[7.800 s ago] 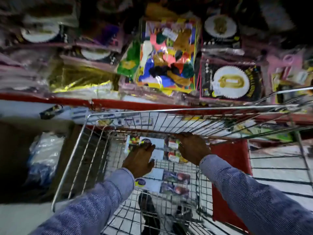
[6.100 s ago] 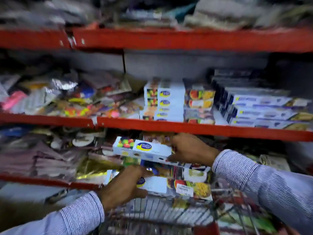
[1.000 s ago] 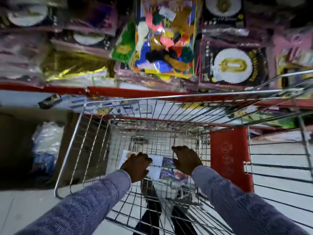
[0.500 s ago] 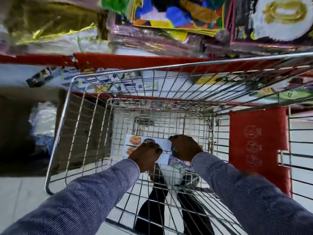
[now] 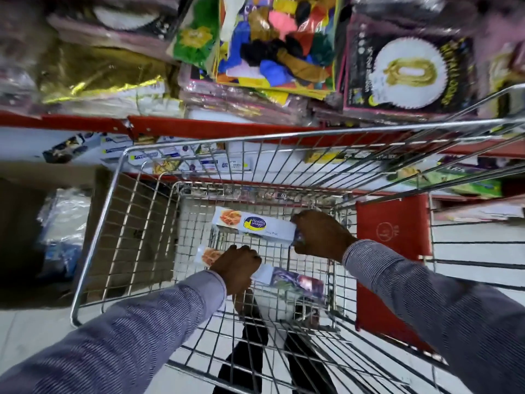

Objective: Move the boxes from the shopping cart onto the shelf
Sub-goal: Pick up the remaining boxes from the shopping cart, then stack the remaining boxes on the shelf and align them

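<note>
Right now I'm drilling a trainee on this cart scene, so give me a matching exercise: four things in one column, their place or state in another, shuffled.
Things:
1. upper box
2. lower box
3. red flap
4. balloon pack

Places or states:
A. on the shelf above the cart
B. held by the right hand
C. under the left hand
D. on the shopping cart, right side

Pairs: 1-B, 2-C, 3-D, 4-A

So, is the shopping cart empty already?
Not empty. Two boxes remain inside the shopping cart: the right hand holds the upper box, the left hand the lower box.
</note>
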